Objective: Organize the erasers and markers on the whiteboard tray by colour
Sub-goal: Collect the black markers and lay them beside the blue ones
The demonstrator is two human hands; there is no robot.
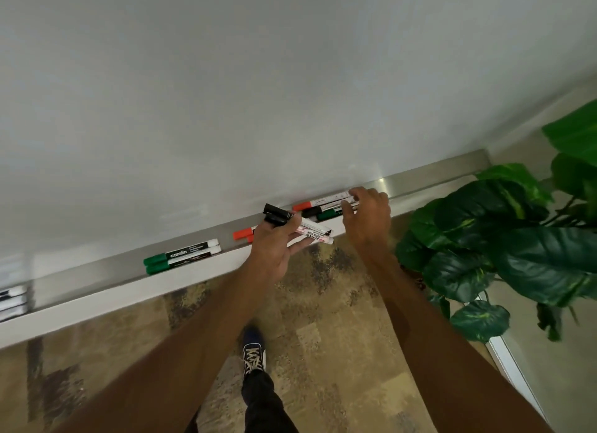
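A long metal tray (pixel 97 276) runs along the bottom of the whiteboard (pixel 258 77). My left hand (pixel 274 245) grips two black-capped markers (pixel 300 227) just above the tray. Behind it lie two red-capped markers (pixel 243 235). Two green-capped markers (pixel 182 258) lie further left. My right hand (pixel 368 214) reaches over a cluster on the right: a red-capped marker (pixel 319 203), a black-capped marker (pixel 319 209) and a green-capped marker (pixel 328 214). Its curled fingers cover their right ends; whether they grip one is unclear.
More markers (pixel 11 300) lie at the tray's far left end, blurred. A large green leafy plant (pixel 504 248) stands close on the right of the tray's end. Below are a patterned carpet (pixel 323 335) and my shoe (pixel 253 348).
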